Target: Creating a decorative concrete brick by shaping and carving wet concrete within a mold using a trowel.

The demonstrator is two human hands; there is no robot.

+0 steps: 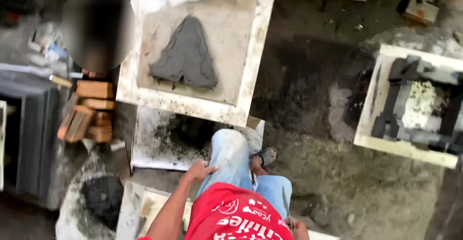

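Left hand [200,170] rests on raised knee, empty.

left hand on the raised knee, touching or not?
Touching. Head view shows the left hand resting flat on the raised knee in light jeans, no gap visible.

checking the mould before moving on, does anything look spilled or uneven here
The grey mortar in the square white mould sits as a ragged triangular patch, leaving most of the mould's bed bare. Dark powder is scattered on the slab below it. The left hand rests on the knee.
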